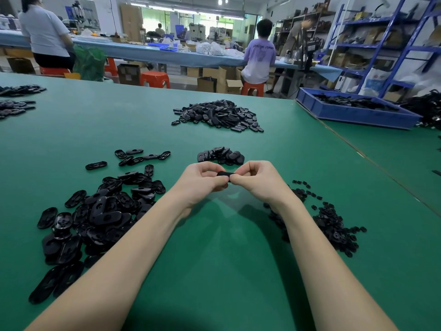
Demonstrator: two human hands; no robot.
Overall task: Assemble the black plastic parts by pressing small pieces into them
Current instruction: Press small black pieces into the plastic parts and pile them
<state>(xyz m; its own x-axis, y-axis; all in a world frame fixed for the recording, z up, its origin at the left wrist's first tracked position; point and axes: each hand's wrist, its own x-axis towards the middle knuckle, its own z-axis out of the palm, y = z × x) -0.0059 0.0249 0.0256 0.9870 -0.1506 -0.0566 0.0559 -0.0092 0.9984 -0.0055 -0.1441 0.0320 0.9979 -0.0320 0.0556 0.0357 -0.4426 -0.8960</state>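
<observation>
a: where's the part right now?

b: a black part (223, 174) sits between both hands, held up over the green table (214, 247), near the middle of the view. only its top edge shows; the rest is hidden by fingers.

a: how are the fingers?

b: the left hand (201, 179) has its fingers curled in, thumb and fingertips pinching the left end of the part. the right hand (256, 177) is curled the same way, pinching the right end. the thumbs meet just under the part. whether a small piece is in there i cannot tell.

a: and the stock?

b: a big pile (95, 211) of oval black shells lies left of the left forearm, some scattered loose (140, 156) beyond it. a heap of small pieces (331, 223) lies right of the right forearm, partly behind it. a little stack (220, 156) sits just beyond the hands, and a larger mound (218, 115) farther back on the table.

a: anything else around?

b: a blue bin (353, 113) with black parts stands on the next table to the right. more black parts lie at the far left edge (16, 101). past the table, a person in a lilac shirt (260, 56) sits on an orange stool (253, 88) facing a long bench, and another person (45, 32) sits at far left.
</observation>
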